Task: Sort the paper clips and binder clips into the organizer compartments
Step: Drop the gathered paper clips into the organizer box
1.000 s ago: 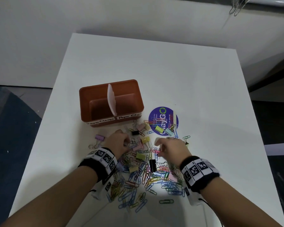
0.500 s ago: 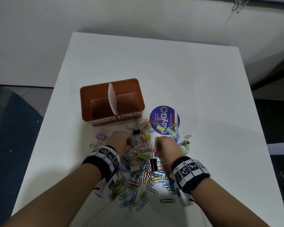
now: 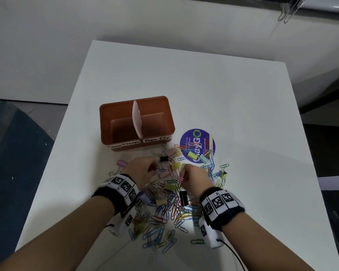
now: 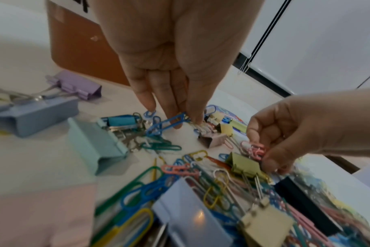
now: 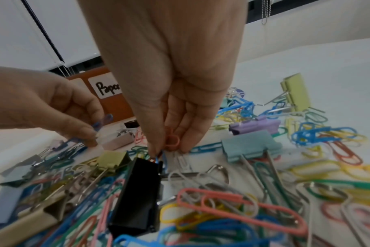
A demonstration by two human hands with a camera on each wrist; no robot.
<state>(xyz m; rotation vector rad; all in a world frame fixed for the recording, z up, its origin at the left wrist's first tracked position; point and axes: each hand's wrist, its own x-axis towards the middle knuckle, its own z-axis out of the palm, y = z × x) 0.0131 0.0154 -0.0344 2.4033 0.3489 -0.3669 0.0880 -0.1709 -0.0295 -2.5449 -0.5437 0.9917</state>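
Note:
A brown organizer (image 3: 106, 122) with a white divider (image 3: 136, 118) and two handwritten labels stands on the white table. A heap of coloured paper clips (image 3: 160, 222) and binder clips (image 3: 169, 186) lies in front of it. My left hand (image 3: 143, 169) pinches a blue paper clip (image 4: 165, 124) at the heap's far left. My right hand (image 3: 194, 178) pinches pink paper clips (image 4: 255, 150), seen as a pink loop (image 5: 172, 140) between thumb and fingers. A black binder clip (image 5: 137, 195) lies just under the right hand.
A round purple sticker (image 3: 198, 145) lies right of the organizer with a few clips on it. A lilac binder clip (image 3: 121, 164) sits apart at the left. The table edge (image 3: 53, 169) runs close on the left. A blind cord (image 3: 286, 10) hangs at the back right.
Both hands have drawn closer together over the heap. The right hand slid left and closed its fingertips on pink paper clips. The left hand's fingertips closed on a blue clip.

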